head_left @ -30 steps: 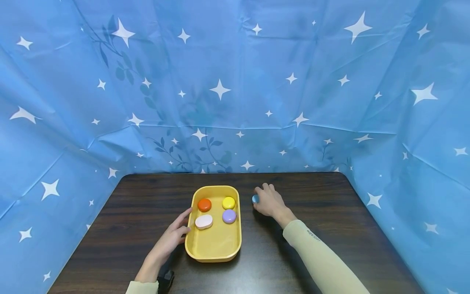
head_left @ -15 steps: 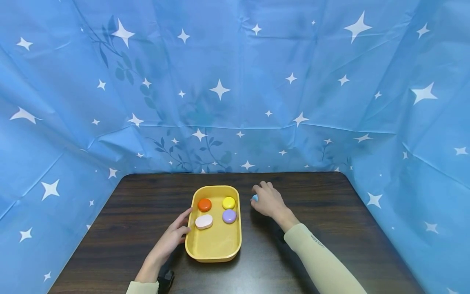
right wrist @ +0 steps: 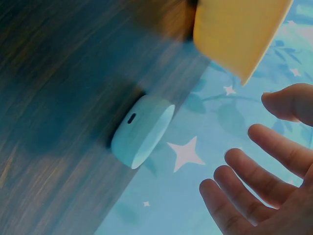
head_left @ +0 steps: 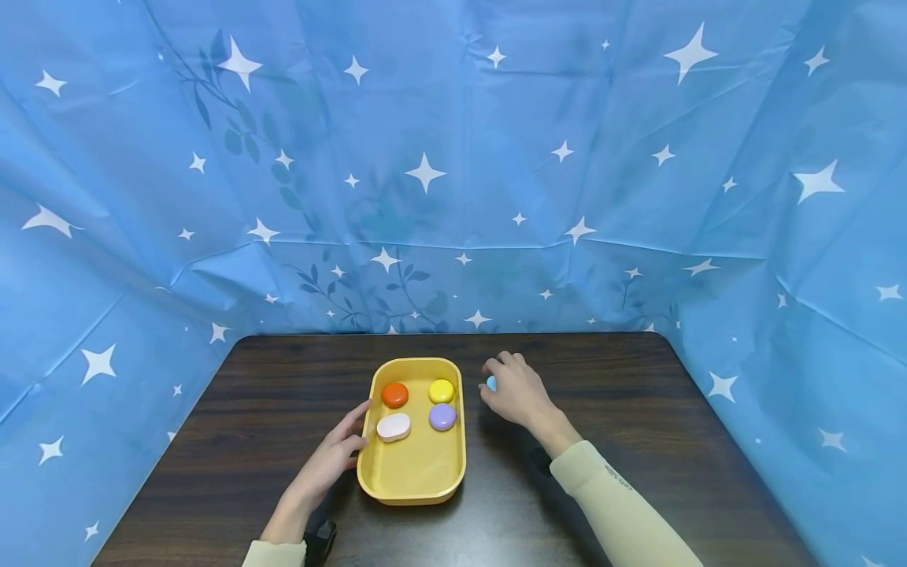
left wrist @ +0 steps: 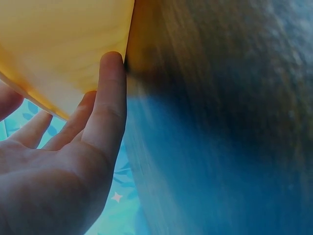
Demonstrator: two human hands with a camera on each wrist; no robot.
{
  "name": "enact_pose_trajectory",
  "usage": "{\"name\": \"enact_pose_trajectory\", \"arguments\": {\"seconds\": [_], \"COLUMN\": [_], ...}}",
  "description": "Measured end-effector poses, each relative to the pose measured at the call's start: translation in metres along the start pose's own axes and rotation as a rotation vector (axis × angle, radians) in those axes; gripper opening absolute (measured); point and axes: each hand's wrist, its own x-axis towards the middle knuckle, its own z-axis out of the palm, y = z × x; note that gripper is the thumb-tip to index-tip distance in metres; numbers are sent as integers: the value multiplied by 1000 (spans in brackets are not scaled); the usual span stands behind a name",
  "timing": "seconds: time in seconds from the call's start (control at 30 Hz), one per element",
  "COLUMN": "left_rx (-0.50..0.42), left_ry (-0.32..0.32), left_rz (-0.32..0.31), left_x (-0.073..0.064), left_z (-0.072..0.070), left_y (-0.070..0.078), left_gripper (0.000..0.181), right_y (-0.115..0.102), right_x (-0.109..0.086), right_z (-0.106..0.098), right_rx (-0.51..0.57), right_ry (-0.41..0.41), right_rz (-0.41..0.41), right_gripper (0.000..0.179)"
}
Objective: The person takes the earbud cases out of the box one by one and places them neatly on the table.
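My left hand [head_left: 331, 466] rests its fairly straight fingers against the outer left wall of a yellow tray [head_left: 411, 480]; the left wrist view shows the fingertips [left wrist: 112, 63] on that wall. A light blue rounded earbud charging case [right wrist: 143, 132], with a small dark slot, sits on the table right of the tray. Over it hovers my right hand [head_left: 520, 391], which partly hides it in the head view. In the right wrist view, thumb and fingers are spread, with a gap between them and the case.
Inside the tray lie an orange round case [head_left: 394, 395], a yellow one [head_left: 442, 390], a purple one [head_left: 442, 417] and a pinkish-white oval one [head_left: 394, 428]. The dark wooden table [head_left: 283, 394] ends at a blue star-patterned curtain [head_left: 453, 157].
My right hand has shifted slightly left over the blue case, covering it differently. The left hand and the tray have stayed in place.
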Motion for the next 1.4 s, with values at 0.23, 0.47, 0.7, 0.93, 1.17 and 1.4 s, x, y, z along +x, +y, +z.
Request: {"name": "enact_pose_trajectory", "arguments": {"seconds": [0.23, 0.47, 0.7, 0.93, 1.17, 1.4], "left_rx": [1, 4, 7, 2, 4, -6], "left_ry": [3, 2, 8, 4, 4, 1], "left_rz": [0, 1, -3, 6, 0, 3], "left_x": [0, 0, 0, 0, 0, -1], "left_z": [0, 0, 1, 1, 2, 1], "left_y": [-1, 0, 0, 1, 1, 1], "left_gripper": [63, 64, 63, 62, 62, 63], "right_y": [-9, -21, -34, -42, -50, -61], "right_x": [-8, -11, -14, -17, -18, -20], "right_z": [-7, -11, -12, -12, -9, -10], "right_rx": [31, 41, 29, 29, -22, -43], "right_ry": [47, 77, 50, 42, 12, 5], "right_rz": [-64, -128, -168, -227, -248, -322], "right_gripper": [27, 25, 26, 26, 30, 29]}}
